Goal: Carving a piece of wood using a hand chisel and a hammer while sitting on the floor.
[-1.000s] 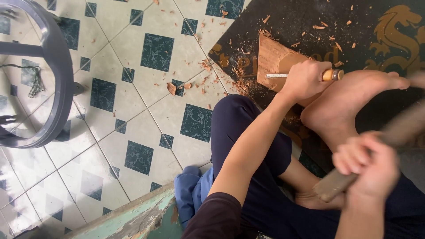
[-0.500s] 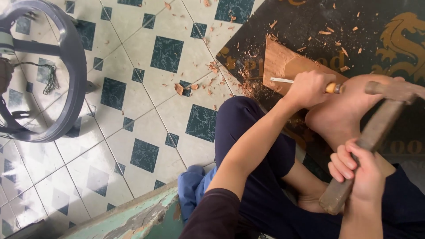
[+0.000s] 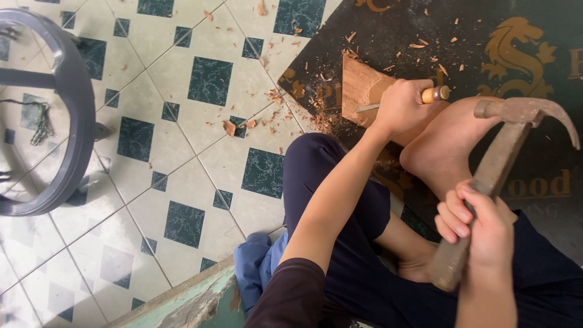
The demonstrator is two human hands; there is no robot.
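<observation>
My left hand (image 3: 402,106) grips a chisel (image 3: 436,94) with an orange-tipped handle. Its blade rests on a slab of reddish wood (image 3: 359,84) lying on a black mat (image 3: 388,36). My bare foot (image 3: 449,146) presses on the wood just right of that hand. My right hand (image 3: 480,228) holds the wooden handle of a rusty claw hammer (image 3: 522,112). The hammer's head hangs a little to the right of the chisel's handle end, apart from it.
Wood chips (image 3: 243,124) lie scattered over the tiled floor (image 3: 182,152) and the mat. A grey plastic stool (image 3: 67,109) stands at the left. A worn green wooden edge (image 3: 194,297) and blue cloth (image 3: 255,267) sit at the bottom.
The hammer has swung up from the lower right, its head now level with the chisel's handle. The left hand keeps the chisel on the wood. The view has shifted slightly.
</observation>
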